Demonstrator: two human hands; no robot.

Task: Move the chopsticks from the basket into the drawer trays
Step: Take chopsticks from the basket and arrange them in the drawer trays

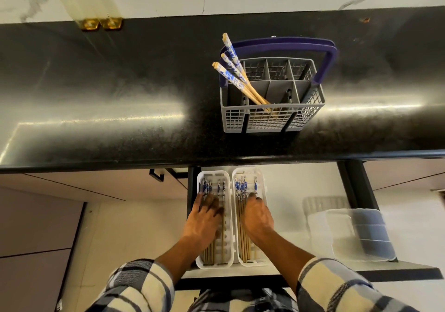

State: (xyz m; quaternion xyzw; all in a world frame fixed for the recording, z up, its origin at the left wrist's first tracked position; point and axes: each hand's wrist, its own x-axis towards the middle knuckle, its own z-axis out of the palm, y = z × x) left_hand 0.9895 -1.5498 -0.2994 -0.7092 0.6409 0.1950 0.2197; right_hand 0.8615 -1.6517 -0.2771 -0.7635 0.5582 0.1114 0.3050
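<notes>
A grey cutlery basket [310, 109] with a blue handle stands on the black counter. Several blue-and-white chopsticks [232, 70] lean out of its front left compartment. Below, in the open drawer, two white trays lie side by side. The left tray [228, 217] and the right tray [263, 191] each hold several chopsticks. My left hand [204, 220] lies palm down on the chopsticks in the left tray, fingers spread. My right hand [257, 215] rests the same way on those in the right tray. Whether either hand grips a chopstick is hidden beneath the palms.
The black counter [120, 94] overhangs the back of the drawer. A clear plastic container [361, 234] and a white rack [322, 205] sit in the drawer's right half. Two amber glass items [101, 23] stand at the counter's back left.
</notes>
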